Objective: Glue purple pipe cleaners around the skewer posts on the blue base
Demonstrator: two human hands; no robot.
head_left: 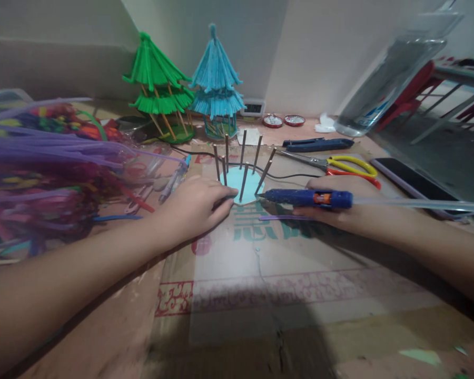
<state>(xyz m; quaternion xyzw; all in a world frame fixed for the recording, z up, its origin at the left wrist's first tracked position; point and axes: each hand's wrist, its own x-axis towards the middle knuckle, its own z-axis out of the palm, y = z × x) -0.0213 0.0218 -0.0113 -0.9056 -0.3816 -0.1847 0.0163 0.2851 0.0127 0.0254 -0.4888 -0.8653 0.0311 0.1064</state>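
A light blue round base [243,181] lies on the cardboard, with several thin brown sticks [244,179] standing upright or slightly tilted around its rim. At its left edge my left hand [203,202] is closed, thumb and fingertips pinching the rim. My right hand [339,202] is wrapped around a blue hot glue gun [312,198], a clear glue stick [411,204] sticking out of its back end. The gun's nozzle points left and sits at the foot of the rightmost stick; whether it touches is too fine to tell. Below the gun lies a purple pipe cleaner [280,217].
A green pagoda model [158,89] and a blue one [216,84] stand at the back. Bagged pipe cleaners [55,152] fill the left. Scissors [351,164], a dark blue stapler-like tool [318,144], a phone [414,184] and a large clear bottle [387,84] are at right.
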